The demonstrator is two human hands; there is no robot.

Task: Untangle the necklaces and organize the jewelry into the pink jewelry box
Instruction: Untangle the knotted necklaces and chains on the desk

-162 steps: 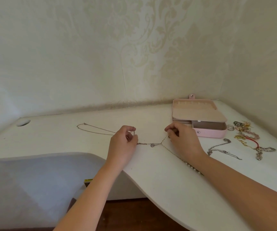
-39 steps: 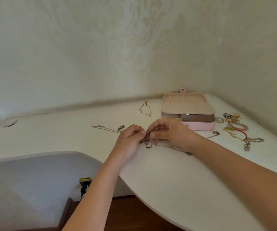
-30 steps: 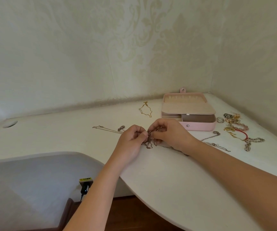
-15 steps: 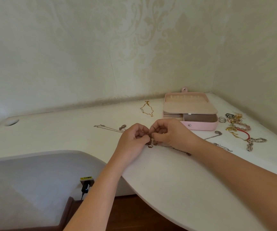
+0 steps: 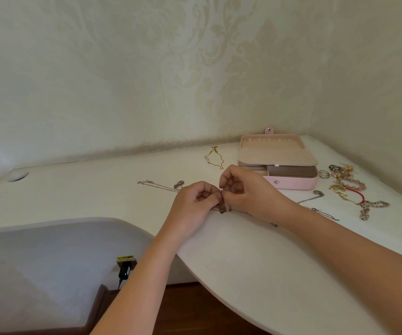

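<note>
Head view: pinching bunched chain (image 5: pixel 223 207) left of box (image 5: pixel 294 184) with left hand (image 5: pixel 194 205) and right hand (image 5: pixel 249 193), lately spread apart; untangling unfinished.

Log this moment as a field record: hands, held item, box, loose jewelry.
left hand: pinches tangled chain
right hand: pinches same chain, close beside the left
chain: bunched between both grips, trailing onto desk
box: pink, lid open, behind right hand
gold necklace: on desk left of box
pile: rings and bracelets right of box
</note>
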